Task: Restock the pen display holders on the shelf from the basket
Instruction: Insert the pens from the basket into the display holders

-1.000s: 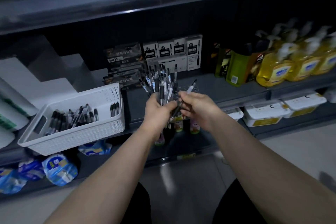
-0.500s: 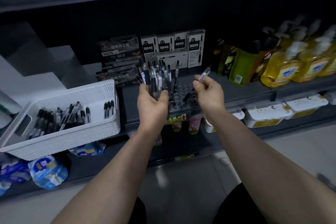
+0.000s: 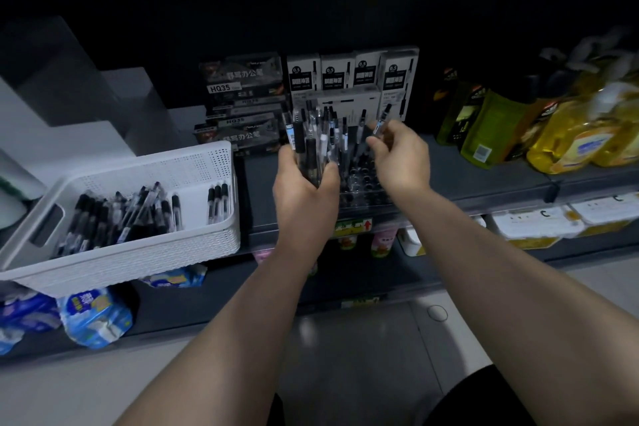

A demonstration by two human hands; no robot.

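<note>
While your left hand (image 3: 304, 185) grips a bundle of pens (image 3: 313, 140) upright beside the clear display holder (image 3: 363, 185) on the shelf (image 3: 484, 180), your right hand (image 3: 403, 157) pinches a single pen (image 3: 382, 121) above that holder. Left of both, the white basket (image 3: 138, 252) holds more loose pens (image 3: 117, 214).

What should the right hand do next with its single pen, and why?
Probably lower the single pen pinched by the right hand into an empty hole of the clear display holder below it; many holes look unfilled, and the left hand grips a bundle of pens to follow.
</note>
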